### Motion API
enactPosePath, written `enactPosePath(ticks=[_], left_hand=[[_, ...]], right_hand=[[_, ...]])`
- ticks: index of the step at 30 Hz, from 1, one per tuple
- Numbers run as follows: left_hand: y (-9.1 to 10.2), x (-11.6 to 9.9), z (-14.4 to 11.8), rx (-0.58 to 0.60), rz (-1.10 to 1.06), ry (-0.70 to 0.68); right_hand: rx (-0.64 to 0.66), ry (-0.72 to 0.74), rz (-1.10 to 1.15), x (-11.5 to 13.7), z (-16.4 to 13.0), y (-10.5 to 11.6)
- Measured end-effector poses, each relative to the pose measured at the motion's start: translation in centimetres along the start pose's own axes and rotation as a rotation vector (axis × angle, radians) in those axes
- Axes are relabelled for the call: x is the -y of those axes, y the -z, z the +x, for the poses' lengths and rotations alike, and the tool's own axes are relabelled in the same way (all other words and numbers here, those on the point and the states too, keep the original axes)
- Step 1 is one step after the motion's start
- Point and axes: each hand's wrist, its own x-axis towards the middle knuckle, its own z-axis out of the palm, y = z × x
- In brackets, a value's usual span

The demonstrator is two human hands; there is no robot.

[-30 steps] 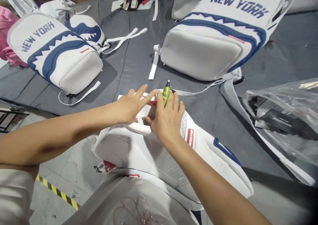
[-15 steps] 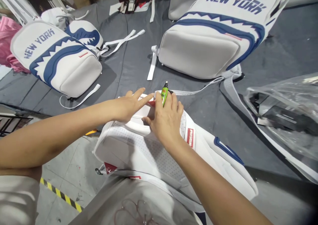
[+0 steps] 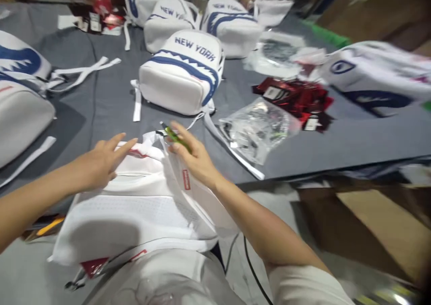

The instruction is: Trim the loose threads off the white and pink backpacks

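Fingers fanned apart and holding nothing, our left hand (image 3: 103, 163) is at the upper left of the white fabric backpack (image 3: 148, 206) with red labels, which lies against our front at the near edge of the grey cloth-covered table (image 3: 111, 96). Over the backpack's right part, our right hand (image 3: 198, 159) curls closed around a slim green pen-like tube (image 3: 175, 137) — its dark end points up and left. Farther right — apart from both hands — lie a clear plastic bag (image 3: 259, 130) and shiny red packets (image 3: 299, 98).
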Motion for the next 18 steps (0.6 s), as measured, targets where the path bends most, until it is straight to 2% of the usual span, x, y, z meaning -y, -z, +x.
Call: enactPosePath(ticks=[3, 5, 6, 8, 10, 12, 18], left_hand=[[-1.2, 0.1, 0.1, -0.090, -0.031, -0.016], [-1.5, -0.2, -0.1, -0.123, -0.048, -0.007], [-1.5, -0.3, -0.2, -0.128, -0.051, 0.002], [-1.4, -0.6, -0.3, -0.120, -0.043, 0.018], [-1.3, -0.7, -0.3, -0.095, -0.023, 0.029], [-1.1, -0.7, -0.3, -0.063, -0.007, 0.039], [-1.1, -0.8, -0.5, -0.070, -0.048, 0.050]], right_hand=[[-0.240, -0.133, 0.074, -2.5, -2.8, 6.1], [-0.461, -0.302, 0.069, -4.7, -4.6, 10.0], [-0.521, -0.406, 0.028, -5.8, -5.4, 11.6], [-0.571, -0.473, -0.035, -7.8, -6.4, 14.0], [-0.580, -0.483, -0.117, -9.4, -6.8, 15.1], [-0.574, -0.509, -0.256, -10.3, -6.8, 15.1], [-0.458, -0.573, -0.898, -11.9, -4.8, 15.0]])
